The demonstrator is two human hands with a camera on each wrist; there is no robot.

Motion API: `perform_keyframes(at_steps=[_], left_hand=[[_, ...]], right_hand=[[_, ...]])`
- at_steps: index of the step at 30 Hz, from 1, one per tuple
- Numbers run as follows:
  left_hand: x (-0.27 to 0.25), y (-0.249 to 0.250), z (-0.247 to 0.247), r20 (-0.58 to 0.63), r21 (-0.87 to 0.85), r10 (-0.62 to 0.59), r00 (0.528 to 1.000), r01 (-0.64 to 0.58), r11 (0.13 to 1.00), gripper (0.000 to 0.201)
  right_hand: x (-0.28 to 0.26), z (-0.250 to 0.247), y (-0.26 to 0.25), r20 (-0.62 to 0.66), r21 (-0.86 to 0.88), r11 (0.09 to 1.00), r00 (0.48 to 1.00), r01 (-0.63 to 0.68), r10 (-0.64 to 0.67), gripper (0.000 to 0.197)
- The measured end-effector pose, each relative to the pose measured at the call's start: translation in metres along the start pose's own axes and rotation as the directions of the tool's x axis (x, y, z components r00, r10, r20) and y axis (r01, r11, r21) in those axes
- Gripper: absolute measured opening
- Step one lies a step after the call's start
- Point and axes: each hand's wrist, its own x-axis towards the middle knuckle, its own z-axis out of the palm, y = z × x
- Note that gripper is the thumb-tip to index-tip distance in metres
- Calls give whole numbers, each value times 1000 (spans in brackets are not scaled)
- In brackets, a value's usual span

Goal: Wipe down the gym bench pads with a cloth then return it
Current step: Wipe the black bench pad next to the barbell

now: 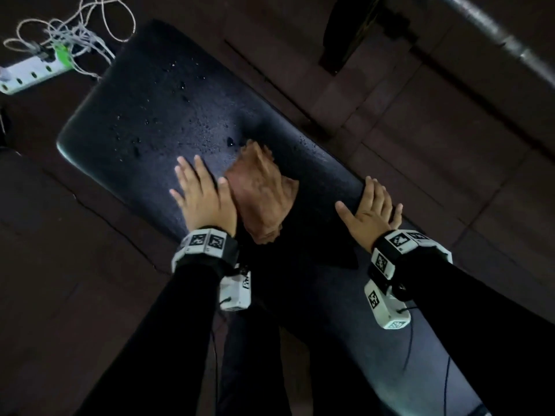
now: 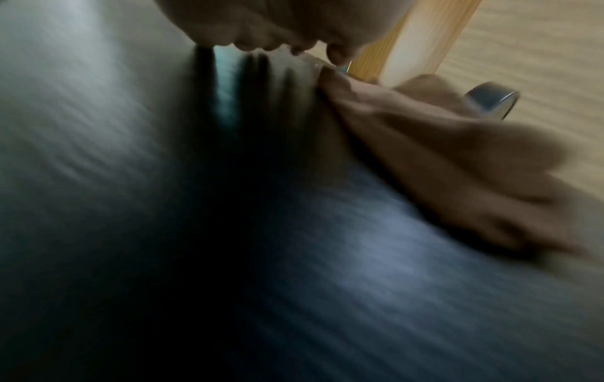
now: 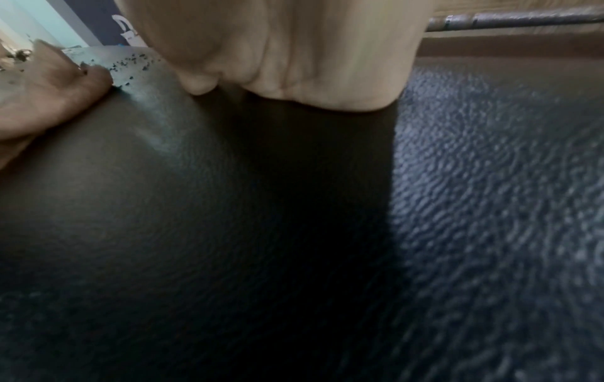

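Wipe partly done I reckon: my left hand (image 1: 204, 193) lies flat beside the cloth (image 1: 261, 193), right hand (image 1: 371, 210) flat on the pad (image 1: 144, 109), droplets (image 1: 180, 85) remain ahead, neither holds anything.

The head view looks steeply down on the bench (image 1: 156, 115) from above. Each wrist view sits very near the pad, skimming forward under its own palm — both share the brown cloth (image 2: 457, 155), seen from opposite sides, with the head view.
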Motion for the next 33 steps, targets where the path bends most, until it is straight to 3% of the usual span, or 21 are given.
perform_keyframes(at_steps=[3,7,10,13,15,19,22,24,28,33], left_hand=[[35,-41,-22,10,146,-17,1000,15,989,58],[84,-86,-50,-1,168,-48,999,48,985,59],[97,-94,-54,-18,138,-26,1000,28,990,57],[92,-90,-55,-43,135,-15,999,20,991,57],[91,-88,-58,-19,133,-15,1000,17,991,59],[92,-85,-63,19,169,-32,999,29,985,59],[96,-85,-66,123,142,-49,991,31,989,63],[94,-83,-69,96,140,-62,993,48,989,62],[92,-76,-75,158,131,-99,982,78,988,62],[92,-78,-73,121,126,-79,989,63,990,62]], right_hand=[[-6,3,-3,-80,-2,1000,997,-23,23,80],[-18,5,-18,-219,-6,1000,976,-22,20,75],[-28,9,-49,-329,-52,995,940,81,-93,69],[-37,18,-93,-243,-147,925,893,352,-378,63],[-39,29,-120,-137,-244,852,853,464,-504,61],[-37,49,-148,-70,-319,820,851,476,-521,59],[-43,61,-148,-70,-358,800,840,482,-538,58],[-47,67,-139,-36,-376,748,798,547,-602,57],[-45,69,-133,40,-426,638,718,642,-695,56],[-12,47,-176,43,-438,584,665,683,-746,56]])
